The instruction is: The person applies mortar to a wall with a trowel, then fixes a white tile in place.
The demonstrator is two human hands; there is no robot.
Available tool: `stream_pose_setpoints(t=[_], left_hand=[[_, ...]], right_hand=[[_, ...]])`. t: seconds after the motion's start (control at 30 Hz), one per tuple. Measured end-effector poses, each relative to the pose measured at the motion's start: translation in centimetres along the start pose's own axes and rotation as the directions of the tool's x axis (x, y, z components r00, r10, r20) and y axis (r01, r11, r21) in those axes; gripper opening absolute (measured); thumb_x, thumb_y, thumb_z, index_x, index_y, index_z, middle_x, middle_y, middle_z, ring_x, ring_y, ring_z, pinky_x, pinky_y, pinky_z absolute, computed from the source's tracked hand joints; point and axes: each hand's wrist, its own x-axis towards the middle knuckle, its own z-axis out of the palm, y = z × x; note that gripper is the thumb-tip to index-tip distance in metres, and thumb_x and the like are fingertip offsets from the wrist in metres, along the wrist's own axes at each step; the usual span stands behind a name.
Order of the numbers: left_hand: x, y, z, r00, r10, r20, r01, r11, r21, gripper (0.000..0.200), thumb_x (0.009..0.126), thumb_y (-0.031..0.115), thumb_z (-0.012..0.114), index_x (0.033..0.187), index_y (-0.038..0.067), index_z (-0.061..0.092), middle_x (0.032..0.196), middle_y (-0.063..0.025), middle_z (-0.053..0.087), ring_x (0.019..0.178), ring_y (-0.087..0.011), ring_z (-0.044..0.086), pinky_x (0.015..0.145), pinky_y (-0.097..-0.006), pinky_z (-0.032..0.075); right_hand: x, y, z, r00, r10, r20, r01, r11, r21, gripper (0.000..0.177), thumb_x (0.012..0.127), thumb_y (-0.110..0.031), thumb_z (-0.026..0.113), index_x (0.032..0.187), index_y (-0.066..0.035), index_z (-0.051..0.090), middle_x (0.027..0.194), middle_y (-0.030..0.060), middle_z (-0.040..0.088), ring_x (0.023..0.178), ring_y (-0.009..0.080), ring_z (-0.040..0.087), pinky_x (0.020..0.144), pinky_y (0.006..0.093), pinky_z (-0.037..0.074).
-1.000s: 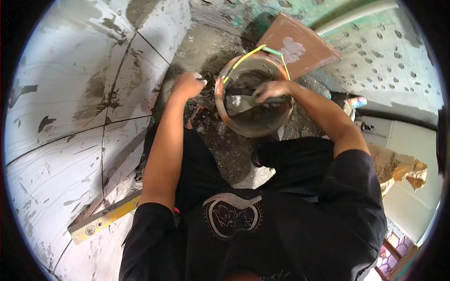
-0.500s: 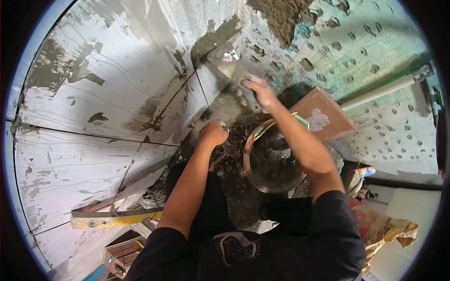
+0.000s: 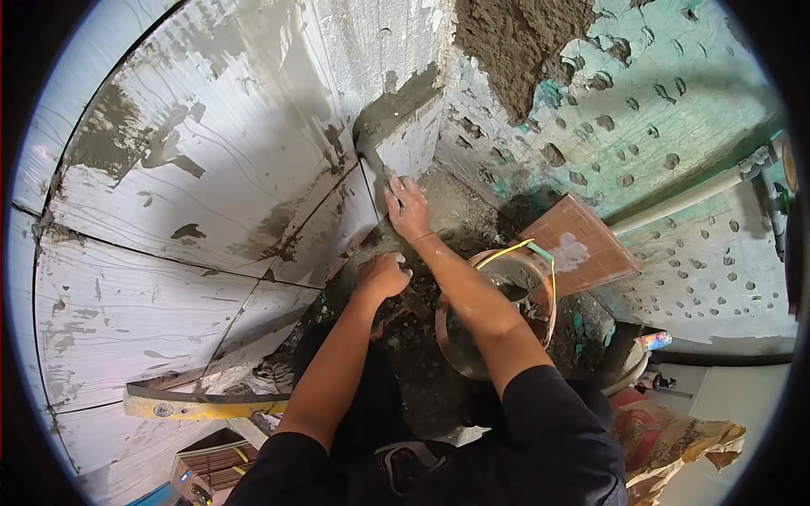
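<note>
My right hand (image 3: 408, 209) is up against the corner where the large white tiles (image 3: 316, 198) meet a narrow tiled face (image 3: 411, 139). Its fingers close around a trowel (image 3: 377, 164), whose grey blade shows nearly edge-on along the joint; the handle is hidden by the hand. Wet grey mortar (image 3: 396, 105) covers the ledge just above. Lower down, my left hand (image 3: 385, 277) is closed near the base of the tiles, and what it may hold is hidden. A round bucket (image 3: 445, 341) with dark contents stands beneath my right forearm.
A brown tile (image 3: 582, 244) leans behind the bucket, by the chipped green-white wall (image 3: 624, 126). A yellow spirit level (image 3: 207, 406) lies at the left. A torn paper sack (image 3: 675, 438) stands at the right, and a pale pipe (image 3: 692, 194) runs along the wall.
My right hand has swung left and down with the trowel, from the rear corner to the tile joint. My left hand has shifted slightly down, and the view has tilted a little.
</note>
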Motion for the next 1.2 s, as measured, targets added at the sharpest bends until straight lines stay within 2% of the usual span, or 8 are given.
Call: stream_pose_setpoints(t=[0.1,0.33,0.43,0.5,0.6,0.8,0.83,1.2], left_hand=[[-0.6,0.5,-0.2,1.000,-0.019,0.005,0.019,1.000,0.019,0.044,0.079,0.032,0.061,0.118,0.012,0.057,0.122,-0.0114,0.055,0.114,-0.0279,0.052,0.095,-0.0375,0.041],[-0.3,0.2,-0.1,0.999,-0.001,0.043,0.002,1.000,-0.011,0.045,0.080,0.031,0.060,0.120,0.012,0.056,0.123,-0.0116,0.055,0.114,-0.0290,0.051,0.096,-0.0379,0.041],[-0.3,-0.3,0.2,0.998,0.044,-0.036,-0.045,0.998,-0.040,0.042,0.079,0.030,0.063,0.114,0.009,0.059,0.116,-0.0148,0.058,0.110,-0.0315,0.053,0.092,-0.0406,0.042],[-0.5,-0.1,-0.1,1.000,0.016,0.004,-0.016,0.999,-0.037,0.043,0.079,0.030,0.062,0.116,0.011,0.058,0.120,-0.0132,0.057,0.112,-0.0305,0.053,0.094,-0.0395,0.041],[-0.3,-0.3,0.1,1.000,0.031,-0.003,-0.031,0.999,-0.025,0.043,0.079,0.031,0.063,0.117,0.011,0.058,0.120,-0.0126,0.057,0.112,-0.0304,0.053,0.095,-0.0388,0.042],[-0.2,0.5,0.1,0.998,0.055,-0.016,-0.056,0.998,-0.034,0.042,0.078,0.030,0.063,0.115,0.010,0.059,0.118,-0.0130,0.058,0.111,-0.0304,0.053,0.094,-0.0386,0.042],[-0.2,0.6,0.2,0.998,0.061,-0.028,-0.063,0.997,-0.049,0.041,0.078,0.029,0.063,0.114,0.009,0.060,0.117,-0.0136,0.058,0.110,-0.0307,0.053,0.093,-0.0385,0.042],[0.2,-0.8,0.7,0.996,0.079,-0.043,-0.081,0.996,-0.047,0.043,0.078,0.031,0.063,0.115,0.008,0.059,0.117,-0.0128,0.058,0.111,-0.0296,0.053,0.094,-0.0383,0.042]], right_hand=[[-0.1,-0.1,1.0,0.997,-0.002,-0.081,0.001,1.000,-0.019,0.033,0.082,-0.014,0.058,0.115,-0.009,0.059,0.091,0.0186,0.052,0.083,0.0381,0.053,0.073,0.0417,0.046],[0.0,0.0,2.1,0.997,0.050,-0.054,-0.054,0.995,-0.078,0.035,0.081,-0.014,0.059,0.116,-0.013,0.058,0.096,0.0193,0.050,0.088,0.0381,0.052,0.075,0.0442,0.045],[-0.3,0.3,1.6,0.996,0.081,0.034,-0.077,0.989,-0.123,0.036,0.081,-0.015,0.058,0.118,-0.017,0.057,0.094,0.0187,0.049,0.088,0.0382,0.052,0.074,0.0454,0.045],[-0.8,0.4,-0.2,0.982,0.123,0.143,-0.094,0.976,-0.196,0.037,0.082,-0.016,0.057,0.118,-0.019,0.057,0.091,0.0183,0.049,0.087,0.0383,0.052,0.074,0.0459,0.045],[-2.5,0.1,-4.2,0.953,0.138,0.269,-0.058,0.957,-0.286,0.040,0.081,-0.013,0.059,0.120,-0.014,0.056,0.093,0.0221,0.051,0.081,0.0402,0.054,0.070,0.0452,0.046],[-1.7,-1.0,-8.2,0.983,0.173,0.062,-0.156,0.962,-0.223,0.038,0.081,-0.017,0.055,0.118,-0.015,0.057,0.092,0.0218,0.051,0.079,0.0404,0.054,0.070,0.0478,0.045],[-0.2,-2.5,-8.8,0.973,0.208,0.101,-0.186,0.963,-0.195,0.038,0.080,-0.018,0.054,0.117,-0.013,0.057,0.097,0.0233,0.054,0.082,0.0402,0.056,0.072,0.0476,0.046],[3.9,-3.0,-6.9,0.906,0.062,0.419,0.070,0.954,-0.293,0.040,0.080,-0.019,0.055,0.120,-0.017,0.056,0.106,0.0222,0.053,0.088,0.0403,0.057,0.077,0.0459,0.048]])
